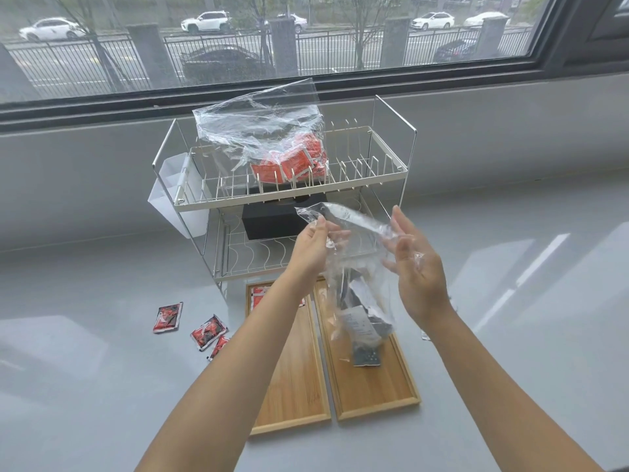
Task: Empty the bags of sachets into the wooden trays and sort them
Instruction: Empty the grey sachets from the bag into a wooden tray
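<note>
Above right tray (405,376), hands (367,253) hold clear bag (357,267), sachets (360,321) inside.

Two bare forearms extend into frame, uncovered from elbow to wrist. The left hand (315,245) and right hand (417,267) wear no gloves, rings, watches or bracelets; no sleeve is visible.

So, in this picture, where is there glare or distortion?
Head view: daylight from the window leaves pale glare patches on the grey counter; the clear bag between the left hand and right hand glints and veils its dark sachets; the wide-angle lens bows the window frame.
</note>
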